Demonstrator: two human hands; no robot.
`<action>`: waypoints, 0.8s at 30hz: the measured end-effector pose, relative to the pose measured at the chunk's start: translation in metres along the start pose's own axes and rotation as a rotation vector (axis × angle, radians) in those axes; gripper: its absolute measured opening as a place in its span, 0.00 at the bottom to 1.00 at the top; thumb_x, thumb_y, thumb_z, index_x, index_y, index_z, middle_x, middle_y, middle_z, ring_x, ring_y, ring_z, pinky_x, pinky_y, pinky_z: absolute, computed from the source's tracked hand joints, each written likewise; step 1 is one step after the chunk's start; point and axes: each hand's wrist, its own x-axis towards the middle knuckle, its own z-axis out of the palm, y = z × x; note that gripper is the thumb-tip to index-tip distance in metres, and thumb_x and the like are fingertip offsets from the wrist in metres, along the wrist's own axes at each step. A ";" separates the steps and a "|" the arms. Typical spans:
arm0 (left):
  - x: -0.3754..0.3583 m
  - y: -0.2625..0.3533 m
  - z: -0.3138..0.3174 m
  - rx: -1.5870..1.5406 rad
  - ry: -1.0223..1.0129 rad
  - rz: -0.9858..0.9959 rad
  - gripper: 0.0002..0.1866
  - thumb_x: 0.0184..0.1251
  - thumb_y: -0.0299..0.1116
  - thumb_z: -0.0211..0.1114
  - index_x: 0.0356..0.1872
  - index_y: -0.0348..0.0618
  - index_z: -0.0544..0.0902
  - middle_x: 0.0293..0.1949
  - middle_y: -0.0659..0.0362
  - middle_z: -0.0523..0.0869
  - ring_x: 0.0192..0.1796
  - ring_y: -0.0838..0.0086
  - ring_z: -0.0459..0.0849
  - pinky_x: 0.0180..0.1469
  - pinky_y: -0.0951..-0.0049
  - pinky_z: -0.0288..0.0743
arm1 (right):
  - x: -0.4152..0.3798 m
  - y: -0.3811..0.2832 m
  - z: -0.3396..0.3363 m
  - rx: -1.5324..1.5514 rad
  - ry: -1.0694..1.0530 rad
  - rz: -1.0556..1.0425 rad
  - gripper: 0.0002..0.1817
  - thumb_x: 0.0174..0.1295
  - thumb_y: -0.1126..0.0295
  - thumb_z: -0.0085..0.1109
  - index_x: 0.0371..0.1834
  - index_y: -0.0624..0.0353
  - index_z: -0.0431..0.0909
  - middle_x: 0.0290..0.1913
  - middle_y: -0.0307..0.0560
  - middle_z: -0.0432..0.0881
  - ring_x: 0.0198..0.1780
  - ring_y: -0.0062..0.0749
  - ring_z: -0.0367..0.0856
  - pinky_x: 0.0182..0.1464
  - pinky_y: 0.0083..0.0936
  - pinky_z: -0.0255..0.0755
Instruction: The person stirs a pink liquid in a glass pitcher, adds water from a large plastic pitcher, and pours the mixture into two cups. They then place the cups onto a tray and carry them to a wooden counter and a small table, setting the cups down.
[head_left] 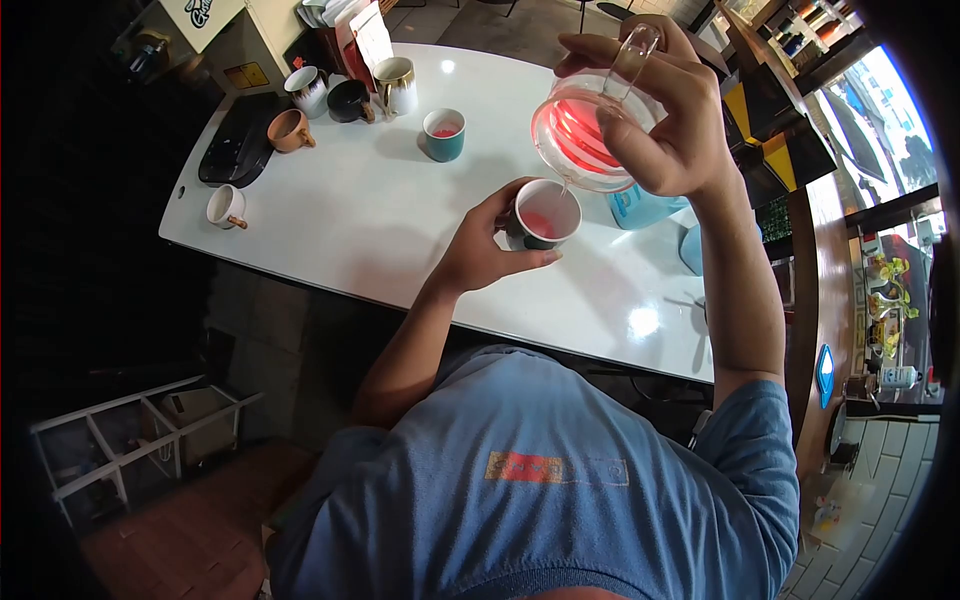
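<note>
My right hand (665, 120) grips the handle of a clear glass pitcher (580, 150) with red liquid in it. The pitcher is tilted, and its lip is just above a white-lined cup (548, 212). My left hand (485, 245) is wrapped round that cup from the left, and some pinkish-red liquid shows inside it. Farther back on the white table (360, 220) stands a teal cup (444, 135) with red contents, touched by neither hand.
At the back left stand several mugs, among them a brown mug (290, 131) and a white-and-gold mug (396, 86). A white mug (227, 207) is near the left edge, by a black case (238, 140). Light-blue containers (645, 207) stand below the pitcher.
</note>
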 end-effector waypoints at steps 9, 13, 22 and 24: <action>0.003 -0.003 0.000 -0.016 -0.012 0.009 0.40 0.46 0.31 0.79 0.64 0.40 0.71 0.52 0.59 0.81 0.51 0.76 0.80 0.55 0.73 0.73 | -0.001 0.004 -0.001 -0.021 -0.026 0.007 0.28 0.37 0.61 0.55 0.43 0.67 0.85 0.33 0.45 0.87 0.36 0.38 0.80 0.54 0.37 0.66; 0.004 -0.001 0.001 -0.035 -0.021 -0.010 0.40 0.46 0.31 0.79 0.64 0.40 0.70 0.52 0.59 0.81 0.51 0.75 0.80 0.55 0.73 0.73 | -0.003 0.010 0.000 -0.019 -0.038 0.006 0.29 0.36 0.62 0.55 0.43 0.67 0.85 0.33 0.46 0.87 0.36 0.38 0.80 0.54 0.38 0.66; 0.005 -0.001 0.001 -0.032 -0.031 -0.029 0.41 0.46 0.31 0.79 0.64 0.39 0.69 0.52 0.58 0.81 0.51 0.75 0.81 0.56 0.71 0.73 | -0.003 0.005 -0.001 -0.010 -0.041 0.007 0.29 0.37 0.61 0.56 0.43 0.68 0.84 0.33 0.47 0.87 0.35 0.39 0.80 0.52 0.37 0.67; 0.006 -0.001 0.000 -0.027 -0.038 -0.025 0.41 0.46 0.31 0.79 0.65 0.39 0.69 0.52 0.58 0.81 0.51 0.74 0.81 0.56 0.71 0.73 | -0.004 0.007 0.000 -0.025 -0.043 0.006 0.28 0.37 0.61 0.56 0.43 0.68 0.84 0.33 0.46 0.87 0.35 0.38 0.80 0.51 0.36 0.67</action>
